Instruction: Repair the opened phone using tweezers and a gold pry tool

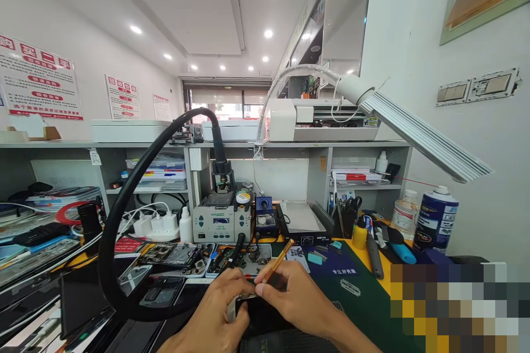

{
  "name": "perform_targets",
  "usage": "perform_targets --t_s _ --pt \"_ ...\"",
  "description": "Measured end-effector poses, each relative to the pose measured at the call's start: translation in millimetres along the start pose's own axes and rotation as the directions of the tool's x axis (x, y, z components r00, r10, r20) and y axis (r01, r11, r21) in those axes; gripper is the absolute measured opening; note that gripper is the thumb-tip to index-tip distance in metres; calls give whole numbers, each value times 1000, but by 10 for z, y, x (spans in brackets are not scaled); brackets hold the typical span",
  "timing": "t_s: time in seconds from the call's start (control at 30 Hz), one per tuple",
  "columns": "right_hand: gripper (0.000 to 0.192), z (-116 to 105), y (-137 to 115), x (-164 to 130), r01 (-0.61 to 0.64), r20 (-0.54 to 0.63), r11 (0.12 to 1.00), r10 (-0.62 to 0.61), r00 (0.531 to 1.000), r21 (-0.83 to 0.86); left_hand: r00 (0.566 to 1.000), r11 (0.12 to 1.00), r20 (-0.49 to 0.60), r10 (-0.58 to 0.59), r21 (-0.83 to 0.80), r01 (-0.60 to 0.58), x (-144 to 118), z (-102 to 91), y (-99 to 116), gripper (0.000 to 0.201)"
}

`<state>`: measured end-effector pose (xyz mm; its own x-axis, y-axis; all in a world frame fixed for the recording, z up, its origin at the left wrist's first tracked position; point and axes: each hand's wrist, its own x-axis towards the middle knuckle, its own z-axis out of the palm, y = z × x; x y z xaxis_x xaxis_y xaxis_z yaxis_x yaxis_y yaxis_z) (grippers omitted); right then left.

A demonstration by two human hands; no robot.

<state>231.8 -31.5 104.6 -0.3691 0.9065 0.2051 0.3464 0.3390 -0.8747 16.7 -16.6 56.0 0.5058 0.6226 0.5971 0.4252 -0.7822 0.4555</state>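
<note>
A cluttered repair counter (372, 278) is stretching under a lamp (418, 132). The left hand (215, 314) is gripping a dark phone (259, 314) near the front edge, steadying it, while the right hand (298, 298) is pinching a gold tool (278, 260), tip angled down to the phone's top.

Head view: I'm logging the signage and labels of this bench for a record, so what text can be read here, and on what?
"专注好壳膜", uncertain: white print on the dark blue mat.
Red-and-white wall posters: Chinese headings, too blurred to read.
Soldering station front panel: brand line too small to read.
Blue spray can: label blurred.
Held: a gold-tipped tool in the right hand, a dark phone under the left hand; no text on either.
</note>
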Motion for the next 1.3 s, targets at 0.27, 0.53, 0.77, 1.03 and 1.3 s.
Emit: perform_targets --t_s 0.27,0.53,0.77,1.03,1.3 --pt "16 9 0 -6 16 -20 1000 -16 1000 -6 1000 1000 -7 -1 -12 1 -8 -19 -12 30" --pt "17 14 -7 4 40 -30 999 -40 999 -6 998 998 27 -53 -17 53 1 -22 0 28" --pt "17 19 25 5 51 -21 999 -51 998 -4 996 996 34 -87 -9 87 -5 -36 19 27" --pt "16 17 30 16 42 -23 999 -42 999 -1 991 993 51 -121 7 121 5 -24 6 23" --pt "15 22 54 13 42 -9 999 -41 999 18 990 992 61 -129 12 128 11 -25 1 20"
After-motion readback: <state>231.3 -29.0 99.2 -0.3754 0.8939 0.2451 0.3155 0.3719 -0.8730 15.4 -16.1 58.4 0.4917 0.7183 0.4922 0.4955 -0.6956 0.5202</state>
